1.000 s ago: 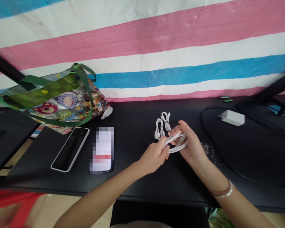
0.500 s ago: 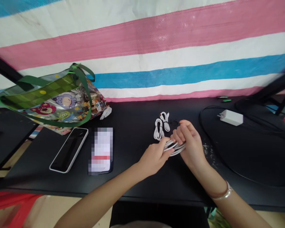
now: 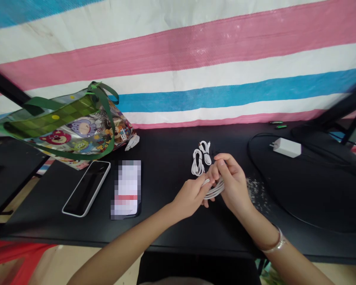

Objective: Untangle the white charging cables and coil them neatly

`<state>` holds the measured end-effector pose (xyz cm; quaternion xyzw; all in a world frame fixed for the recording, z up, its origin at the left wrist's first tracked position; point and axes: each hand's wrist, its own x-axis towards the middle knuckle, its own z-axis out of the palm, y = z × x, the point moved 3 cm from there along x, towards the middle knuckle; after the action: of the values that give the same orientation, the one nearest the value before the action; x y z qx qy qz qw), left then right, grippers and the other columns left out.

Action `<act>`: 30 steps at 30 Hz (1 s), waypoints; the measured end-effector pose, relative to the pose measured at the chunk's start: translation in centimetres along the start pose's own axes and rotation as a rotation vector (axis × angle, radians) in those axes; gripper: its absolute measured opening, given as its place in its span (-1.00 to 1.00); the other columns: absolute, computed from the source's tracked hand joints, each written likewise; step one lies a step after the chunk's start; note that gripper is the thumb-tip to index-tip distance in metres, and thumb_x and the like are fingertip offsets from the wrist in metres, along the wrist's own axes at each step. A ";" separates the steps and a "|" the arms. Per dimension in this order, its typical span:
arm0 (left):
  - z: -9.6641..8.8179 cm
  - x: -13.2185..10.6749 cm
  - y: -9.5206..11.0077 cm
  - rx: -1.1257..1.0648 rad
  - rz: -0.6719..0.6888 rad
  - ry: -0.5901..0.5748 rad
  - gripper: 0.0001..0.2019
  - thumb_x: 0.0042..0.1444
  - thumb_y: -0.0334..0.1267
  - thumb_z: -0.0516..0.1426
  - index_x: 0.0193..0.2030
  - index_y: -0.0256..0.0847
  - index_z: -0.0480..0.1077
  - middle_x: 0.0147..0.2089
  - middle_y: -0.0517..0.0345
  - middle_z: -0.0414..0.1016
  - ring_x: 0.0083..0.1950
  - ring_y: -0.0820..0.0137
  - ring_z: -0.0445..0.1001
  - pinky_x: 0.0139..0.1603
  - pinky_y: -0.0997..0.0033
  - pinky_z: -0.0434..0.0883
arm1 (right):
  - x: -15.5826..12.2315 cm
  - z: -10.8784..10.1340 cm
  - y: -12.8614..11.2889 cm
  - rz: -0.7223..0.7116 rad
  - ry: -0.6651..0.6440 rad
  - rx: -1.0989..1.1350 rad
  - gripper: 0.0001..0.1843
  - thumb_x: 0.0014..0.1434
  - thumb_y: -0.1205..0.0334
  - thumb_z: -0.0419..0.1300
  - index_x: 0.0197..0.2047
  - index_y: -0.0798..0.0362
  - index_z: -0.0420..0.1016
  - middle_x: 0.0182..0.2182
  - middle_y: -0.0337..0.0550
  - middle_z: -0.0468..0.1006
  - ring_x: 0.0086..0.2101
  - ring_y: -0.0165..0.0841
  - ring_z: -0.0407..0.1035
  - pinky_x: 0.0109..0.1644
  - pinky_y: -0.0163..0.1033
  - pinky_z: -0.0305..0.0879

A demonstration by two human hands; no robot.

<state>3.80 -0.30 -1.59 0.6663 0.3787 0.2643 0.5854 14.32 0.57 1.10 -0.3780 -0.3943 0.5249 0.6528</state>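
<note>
A coiled white cable point(image 3: 214, 191) is held between my two hands above the black table. My left hand point(image 3: 190, 198) pinches the coil's left side between thumb and fingers. Curled around its right side, my right hand point(image 3: 231, 180) has its fingertips close to the left thumb, and these partly hide the cable. Just beyond the hands, two bundled white cables point(image 3: 198, 163) lie side by side on the table, each tied with a dark tie.
To the left lie a white-edged phone point(image 3: 86, 189) and a phone with a lit, blurred screen point(image 3: 127, 190). Behind them stands a clear cartoon bag point(image 3: 83, 134) with green handles. On the right are a white power adapter point(image 3: 287, 147), a black cord point(image 3: 262, 182) and two green batteries point(image 3: 281, 126).
Both hands have drawn closer together, the right one shifting left. The cable coil now looks rounder and more tightly bent between them.
</note>
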 end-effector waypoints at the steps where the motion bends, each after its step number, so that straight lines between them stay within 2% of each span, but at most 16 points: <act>1: 0.0 0.0 0.0 -0.026 -0.001 -0.008 -0.72 0.27 -0.08 -0.12 -0.20 -0.24 0.26 -0.52 0.26 0.36 -0.62 0.54 0.32 -0.54 0.56 0.32 | 0.0 0.0 0.0 0.007 -0.014 -0.005 -0.67 0.04 -0.07 0.30 -0.36 -0.02 0.35 -0.73 -0.45 0.26 -0.70 -0.51 0.15 -0.69 -0.43 0.08; 6: 0.2 0.0 -0.1 -0.056 -0.039 -0.023 -0.71 0.26 -0.08 -0.12 -0.17 -0.24 0.25 -0.58 0.35 0.23 -0.66 0.56 0.20 -0.60 0.57 0.26 | 0.0 0.0 -0.1 -0.024 -0.019 0.015 -0.69 0.05 -0.06 0.30 -0.38 -0.01 0.37 -0.73 -0.45 0.22 -0.67 -0.52 0.17 -0.62 -0.42 0.15; 9: 0.2 -0.1 -0.1 -0.054 -0.050 -0.038 -0.74 0.26 -0.10 -0.11 -0.17 -0.23 0.24 -0.59 0.37 0.18 -0.66 0.56 0.17 -0.62 0.57 0.21 | 0.1 0.0 0.0 -0.038 -0.009 0.041 -0.70 0.05 -0.03 0.31 -0.39 -0.01 0.38 -0.74 -0.47 0.16 -0.69 -0.55 0.11 -0.59 -0.42 0.14; 15: 0.1 -0.2 0.4 -0.055 -0.044 -0.076 -0.85 0.22 -0.20 -0.01 -0.16 -0.23 0.22 -0.57 0.38 0.16 -0.56 0.55 0.14 -0.49 0.51 0.15 | 0.0 0.0 0.1 -0.046 -0.006 0.062 -0.74 0.09 0.00 0.29 -0.38 -0.02 0.37 -0.74 -0.51 0.05 -0.71 -0.57 -0.03 -0.60 -0.40 0.10; 18: 0.0 -0.2 0.6 -0.026 -0.031 -0.109 -0.76 0.13 -0.21 0.11 -0.10 -0.22 0.22 -0.53 0.40 0.16 -0.52 0.54 0.13 -0.44 0.50 0.13 | 0.0 0.0 0.0 -0.046 -0.016 0.042 -0.73 0.10 -0.01 0.28 -0.38 -0.02 0.36 -0.74 -0.52 0.03 -0.72 -0.57 -0.05 -0.61 -0.41 0.07; 21: -0.1 -0.1 0.6 -0.001 -0.014 -0.132 -0.72 0.11 -0.21 0.14 -0.06 -0.21 0.22 -0.51 0.40 0.16 -0.50 0.54 0.13 -0.42 0.50 0.13 | 0.0 0.0 0.0 -0.040 -0.012 0.042 -0.71 0.09 -0.02 0.28 -0.39 -0.02 0.35 -0.74 -0.52 0.02 -0.72 -0.58 -0.06 -0.62 -0.42 0.06; 25: 0.0 -0.1 0.7 -0.017 -0.020 -0.159 -0.82 0.16 -0.23 0.09 -0.13 -0.22 0.26 -0.51 0.38 0.16 -0.50 0.54 0.13 -0.44 0.51 0.12 | 0.0 -0.1 0.0 -0.022 -0.006 0.042 -0.70 0.08 -0.05 0.28 -0.39 -0.03 0.35 -0.75 -0.52 0.01 -0.74 -0.57 -0.07 -0.64 -0.41 0.06; 30: 0.1 -0.3 1.1 0.054 -0.094 -0.184 -0.90 0.19 -0.26 0.08 -0.29 -0.24 0.26 -0.55 0.37 0.21 -0.53 0.55 0.19 -0.48 0.52 0.15 | 0.0 -0.1 0.2 0.013 -0.008 0.017 -0.68 0.08 -0.08 0.26 -0.39 -0.03 0.34 -0.77 -0.54 0.00 -0.75 -0.57 -0.12 -0.66 -0.40 0.05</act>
<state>3.99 -0.62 -0.55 0.6850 0.3611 0.1640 0.6112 14.30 0.63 0.88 -0.3729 -0.3897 0.5340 0.6511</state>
